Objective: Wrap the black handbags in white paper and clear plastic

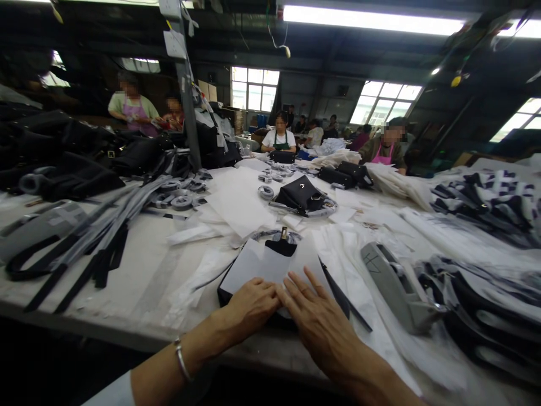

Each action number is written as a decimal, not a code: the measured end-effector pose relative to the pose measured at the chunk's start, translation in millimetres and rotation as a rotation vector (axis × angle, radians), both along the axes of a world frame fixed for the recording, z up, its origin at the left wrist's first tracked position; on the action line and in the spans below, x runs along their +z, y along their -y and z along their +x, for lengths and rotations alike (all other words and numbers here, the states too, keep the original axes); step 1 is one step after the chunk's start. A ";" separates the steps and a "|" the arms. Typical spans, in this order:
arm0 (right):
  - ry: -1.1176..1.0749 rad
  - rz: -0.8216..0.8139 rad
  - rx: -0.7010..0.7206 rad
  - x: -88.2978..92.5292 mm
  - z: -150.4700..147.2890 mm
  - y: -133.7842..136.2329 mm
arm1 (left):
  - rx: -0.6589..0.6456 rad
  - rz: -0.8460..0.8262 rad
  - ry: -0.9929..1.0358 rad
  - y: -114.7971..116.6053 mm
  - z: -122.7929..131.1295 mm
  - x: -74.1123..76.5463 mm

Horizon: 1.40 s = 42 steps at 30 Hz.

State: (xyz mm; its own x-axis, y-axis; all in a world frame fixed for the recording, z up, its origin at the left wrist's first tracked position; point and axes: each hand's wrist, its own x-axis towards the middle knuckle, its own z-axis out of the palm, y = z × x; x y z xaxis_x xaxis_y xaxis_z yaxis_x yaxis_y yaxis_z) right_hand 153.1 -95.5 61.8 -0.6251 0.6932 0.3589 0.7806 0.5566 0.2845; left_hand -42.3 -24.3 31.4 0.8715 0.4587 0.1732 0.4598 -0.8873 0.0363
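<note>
In front of me a black handbag lies at the table's near edge, with a white paper sheet over its face. A black flap with a gold clasp shows above the sheet's upper edge. My left hand has its fingers bent and pressed together on the paper's lower part; its fingertips are partly hidden. My right hand rests on the paper with fingers stretched and apart. The two hands meet near the middle of the sheet. A thin black strap sticks out at the bag's right.
A grey tape dispenser stands to the right, beside stacked black bag pieces. Long wrapped straps lie left. Another black handbag sits ahead among paper sheets. A post rises behind; several people work farther back.
</note>
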 end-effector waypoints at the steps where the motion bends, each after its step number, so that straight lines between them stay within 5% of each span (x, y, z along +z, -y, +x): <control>1: 0.021 -0.046 -0.033 -5.0 -0.6 -3.4 | -0.014 0.004 -0.005 0.1 0.0 -0.5; 5: 0.019 -0.336 -0.132 -11.0 11.8 -10.8 | 0.006 0.065 0.054 0.3 0.0 -3.3; 10: -0.046 -0.572 -0.122 9.0 27.9 -13.3 | 0.012 0.106 0.118 -1.4 0.5 -10.6; 15: -0.055 -0.483 -0.108 13.5 22.5 -21.1 | -0.041 0.108 0.122 -5.0 -1.7 -19.0; 22: -0.244 -0.319 0.145 -0.9 37.9 -18.5 | 0.025 0.095 0.148 -0.9 -0.9 -24.1; 27: -0.273 -0.604 -0.150 2.9 34.6 -15.6 | 0.019 0.094 0.127 3.7 0.0 -22.3; 33: -0.370 -0.574 -0.314 27.8 -12.8 -35.1 | -0.001 0.130 0.156 2.7 2.3 -25.6; 36: -0.411 -0.610 -0.351 17.2 -22.5 -41.1 | -0.004 0.153 0.157 2.0 3.2 -28.6; 42: -0.582 -0.582 -0.293 -38.1 2.4 -40.7 | 0.010 0.284 0.246 7.9 2.2 -42.4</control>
